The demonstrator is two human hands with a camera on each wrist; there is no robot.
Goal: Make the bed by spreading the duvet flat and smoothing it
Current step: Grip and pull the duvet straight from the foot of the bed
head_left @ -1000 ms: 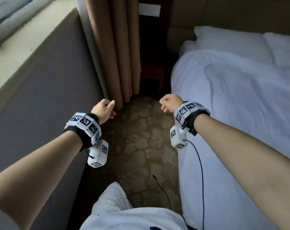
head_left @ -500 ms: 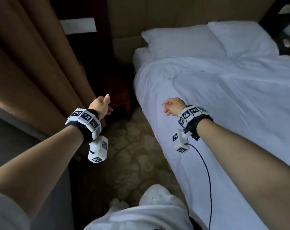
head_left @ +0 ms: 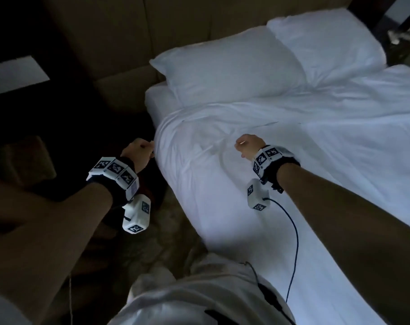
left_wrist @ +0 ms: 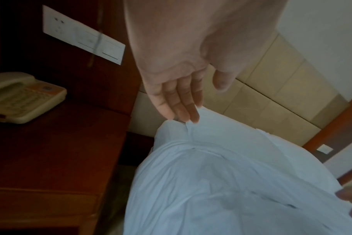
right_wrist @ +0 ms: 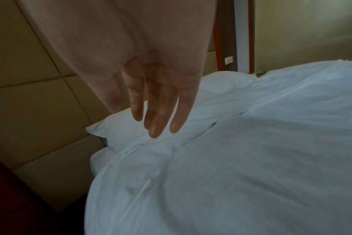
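The white duvet [head_left: 281, 160] lies over the bed, creased at its near-left corner below the pillows [head_left: 225, 66]. Left hand [left_wrist: 177, 89] and right hand [right_wrist: 151, 98] hang over it, grip relaxed, holding nothing. A one-sided tug could drag it askew.

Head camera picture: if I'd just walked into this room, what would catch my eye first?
The rumpled white duvet fills the bed on the right, its top edge creased just below two plump white pillows against the tan padded headboard. Both hands reach towards that creased edge: the left hand at the bed's near corner, the right hand above the duvet.
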